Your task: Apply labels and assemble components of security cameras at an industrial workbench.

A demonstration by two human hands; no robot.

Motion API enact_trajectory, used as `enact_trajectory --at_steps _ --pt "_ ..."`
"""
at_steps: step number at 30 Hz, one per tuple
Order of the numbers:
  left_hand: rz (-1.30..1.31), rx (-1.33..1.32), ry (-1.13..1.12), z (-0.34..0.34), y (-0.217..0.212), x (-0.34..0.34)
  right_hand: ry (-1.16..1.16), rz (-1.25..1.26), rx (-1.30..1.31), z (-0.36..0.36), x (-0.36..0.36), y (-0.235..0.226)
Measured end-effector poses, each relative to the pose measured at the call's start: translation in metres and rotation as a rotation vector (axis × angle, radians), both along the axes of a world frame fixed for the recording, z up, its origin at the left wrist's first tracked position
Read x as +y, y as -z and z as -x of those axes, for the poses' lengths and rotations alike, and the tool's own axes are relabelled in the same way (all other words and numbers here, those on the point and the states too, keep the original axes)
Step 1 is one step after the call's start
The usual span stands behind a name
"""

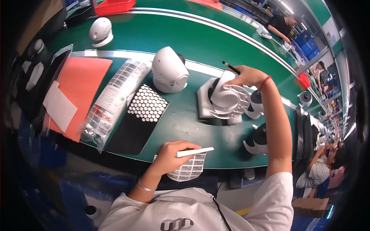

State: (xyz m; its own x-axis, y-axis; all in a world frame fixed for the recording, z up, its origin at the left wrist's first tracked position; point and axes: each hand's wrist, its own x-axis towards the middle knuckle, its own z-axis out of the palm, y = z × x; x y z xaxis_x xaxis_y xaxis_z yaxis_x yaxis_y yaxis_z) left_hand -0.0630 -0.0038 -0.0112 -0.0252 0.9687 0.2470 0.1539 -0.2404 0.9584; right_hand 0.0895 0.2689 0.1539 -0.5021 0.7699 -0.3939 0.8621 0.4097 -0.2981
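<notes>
My left hand (171,156) is closed around a narrow white strip (196,151) at the table's near edge. A sheet of small printed labels (187,169) lies under that hand, partly hanging past the edge. My right hand (250,77) reaches over and grips the top of a white rounded device (227,94) with a ring-like part. The device rests tilted on a pale grey foam block (204,106). A slim black pen-like tool (230,67) sticks out from my right fingers; its far end is hidden.
A white camera-like device (167,71) stands left of the foam block. Black-and-white parts (256,140) sit at the right. A black sheet with white round stickers (148,104), a bagged label roll (115,96) and orange foam (81,88) lie left. Beyond runs a green conveyor (138,34).
</notes>
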Motion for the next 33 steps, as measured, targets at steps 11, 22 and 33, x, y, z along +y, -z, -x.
enact_trajectory --at_steps 11,22,33 --pt "-0.038 0.048 0.019 0.004 0.004 -0.002 0.159 -0.943 0.305 0.042 0.111 0.043" --pt "-0.089 0.026 0.018 0.004 0.007 -0.003 0.338 -1.112 0.338 0.034 0.142 0.112" --pt "-0.032 0.026 -0.014 0.001 0.008 -0.002 -0.645 0.121 0.677 0.128 0.045 0.087"
